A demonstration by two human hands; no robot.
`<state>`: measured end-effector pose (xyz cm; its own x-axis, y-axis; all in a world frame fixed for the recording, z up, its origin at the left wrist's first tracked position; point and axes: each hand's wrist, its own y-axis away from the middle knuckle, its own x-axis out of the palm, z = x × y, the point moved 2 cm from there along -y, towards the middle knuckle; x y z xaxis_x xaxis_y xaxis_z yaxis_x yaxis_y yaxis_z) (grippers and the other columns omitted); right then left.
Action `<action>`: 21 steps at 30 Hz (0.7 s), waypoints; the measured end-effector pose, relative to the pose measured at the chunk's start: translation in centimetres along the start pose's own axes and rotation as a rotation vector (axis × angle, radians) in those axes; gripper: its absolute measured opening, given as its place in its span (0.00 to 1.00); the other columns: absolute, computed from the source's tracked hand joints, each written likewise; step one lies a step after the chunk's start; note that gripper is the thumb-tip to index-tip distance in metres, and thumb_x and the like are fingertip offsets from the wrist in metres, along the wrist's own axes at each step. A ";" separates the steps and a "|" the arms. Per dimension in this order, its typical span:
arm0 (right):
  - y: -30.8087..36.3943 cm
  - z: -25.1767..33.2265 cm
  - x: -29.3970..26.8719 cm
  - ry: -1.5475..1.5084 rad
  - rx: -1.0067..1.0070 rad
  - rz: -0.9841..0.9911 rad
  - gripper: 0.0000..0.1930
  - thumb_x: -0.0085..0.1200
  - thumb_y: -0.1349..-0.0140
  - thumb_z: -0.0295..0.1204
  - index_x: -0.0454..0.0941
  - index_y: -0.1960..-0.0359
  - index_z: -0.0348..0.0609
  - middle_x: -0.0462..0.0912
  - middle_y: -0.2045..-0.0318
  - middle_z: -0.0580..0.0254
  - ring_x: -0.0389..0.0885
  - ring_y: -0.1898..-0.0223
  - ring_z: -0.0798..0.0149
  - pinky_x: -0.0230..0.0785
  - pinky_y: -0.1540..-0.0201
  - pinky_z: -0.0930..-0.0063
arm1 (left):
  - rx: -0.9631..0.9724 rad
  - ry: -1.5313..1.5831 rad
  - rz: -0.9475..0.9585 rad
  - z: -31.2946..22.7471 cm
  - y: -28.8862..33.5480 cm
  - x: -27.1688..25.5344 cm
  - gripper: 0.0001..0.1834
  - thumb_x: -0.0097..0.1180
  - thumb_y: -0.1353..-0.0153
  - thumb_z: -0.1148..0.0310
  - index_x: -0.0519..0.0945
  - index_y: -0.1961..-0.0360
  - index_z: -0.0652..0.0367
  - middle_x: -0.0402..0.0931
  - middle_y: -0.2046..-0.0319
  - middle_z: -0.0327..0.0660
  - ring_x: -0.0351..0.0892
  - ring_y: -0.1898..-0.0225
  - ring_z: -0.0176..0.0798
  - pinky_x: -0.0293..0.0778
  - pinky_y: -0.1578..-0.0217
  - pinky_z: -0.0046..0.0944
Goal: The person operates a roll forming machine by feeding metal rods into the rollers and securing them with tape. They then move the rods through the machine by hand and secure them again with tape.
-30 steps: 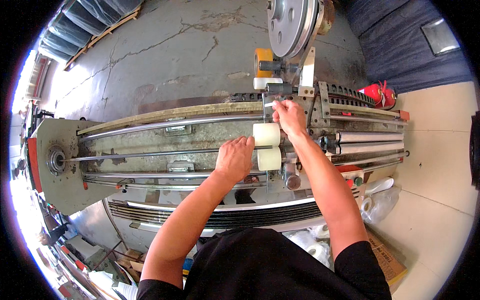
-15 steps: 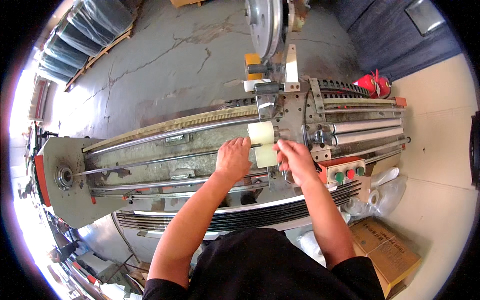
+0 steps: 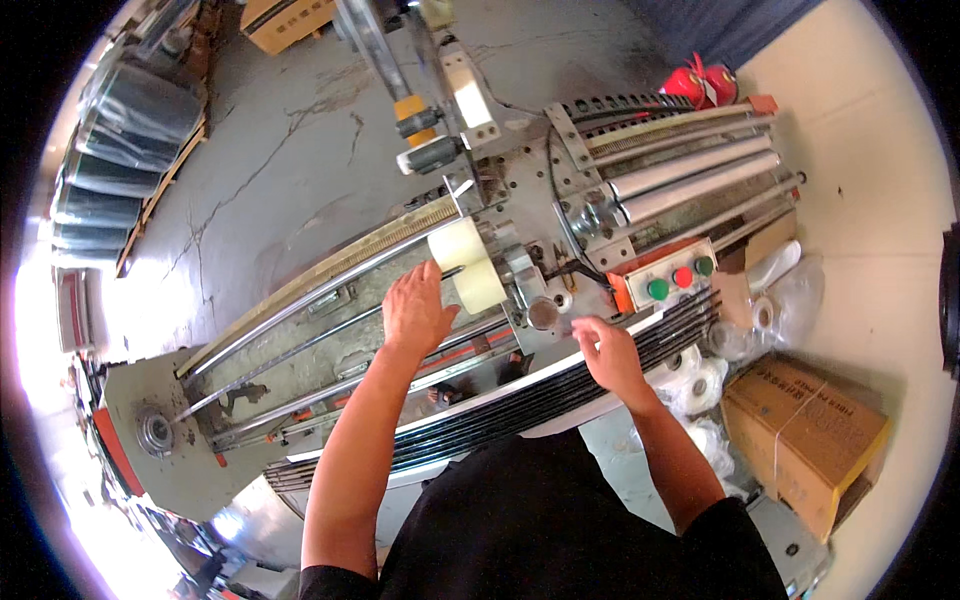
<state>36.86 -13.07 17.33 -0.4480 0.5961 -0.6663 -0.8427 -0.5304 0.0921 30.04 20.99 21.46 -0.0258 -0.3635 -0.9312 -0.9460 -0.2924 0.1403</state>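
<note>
While my left hand [image 3: 418,312] stays flat and open beside the pale rolls [image 3: 468,265] on the machine's shaft, my right hand [image 3: 607,352] has dropped away, loosely open, holding nothing.

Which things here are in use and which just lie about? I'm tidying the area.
In use: left hand at the pale rolls; right hand over the machine; button box.
Lying about: cardboard box, plastic bags, red extinguishers, film rolls.
</note>
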 end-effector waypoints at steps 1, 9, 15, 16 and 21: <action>-0.6 -0.6 0.2 0.054 -0.037 -0.033 0.16 0.58 0.30 0.23 0.83 0.42 0.46 0.93 0.55 0.54 0.91 0.54 0.47 0.82 0.51 0.55 | -0.020 -0.013 0.019 -0.3 -0.1 -0.3 0.31 0.79 0.45 0.61 0.76 0.45 0.60 0.83 0.46 0.50 0.83 0.40 0.57 0.77 0.38 0.55; -6.0 -3.5 1.9 0.304 -0.402 0.086 0.29 0.55 0.35 0.16 0.79 0.31 0.50 0.85 0.37 0.48 0.79 0.32 0.40 0.69 0.25 0.49 | 0.036 0.132 -0.002 0.5 -0.1 -0.6 0.29 0.69 0.36 0.64 0.73 0.38 0.62 0.83 0.45 0.54 0.82 0.42 0.64 0.78 0.40 0.59; -7.0 -4.7 2.0 0.499 -0.538 0.107 0.25 0.54 0.33 0.23 0.82 0.34 0.55 0.88 0.39 0.55 0.87 0.38 0.52 0.81 0.36 0.57 | 0.139 0.279 -0.061 2.7 0.1 -0.3 0.34 0.63 0.32 0.65 0.66 0.28 0.62 0.83 0.39 0.57 0.82 0.40 0.68 0.78 0.40 0.61; -7.2 -5.2 2.3 0.494 -0.556 0.094 0.25 0.55 0.33 0.23 0.83 0.35 0.56 0.88 0.40 0.55 0.88 0.39 0.53 0.82 0.37 0.58 | 0.153 0.281 -0.058 2.6 0.0 -0.3 0.35 0.63 0.31 0.65 0.65 0.27 0.61 0.83 0.39 0.58 0.82 0.40 0.68 0.78 0.40 0.60; -6.9 -5.7 2.4 0.542 -0.642 0.055 0.22 0.59 0.35 0.26 0.86 0.39 0.55 0.91 0.44 0.61 0.89 0.42 0.57 0.83 0.40 0.60 | 0.084 0.329 0.010 2.5 -0.3 -0.5 0.35 0.60 0.27 0.62 0.62 0.25 0.61 0.87 0.44 0.57 0.85 0.45 0.70 0.79 0.41 0.61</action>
<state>43.29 -11.42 10.90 -0.1398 0.2746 -0.9513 -0.4169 -0.8878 -0.1950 29.52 23.48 21.04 0.0573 -0.6362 -0.7694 -0.9698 -0.2184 0.1084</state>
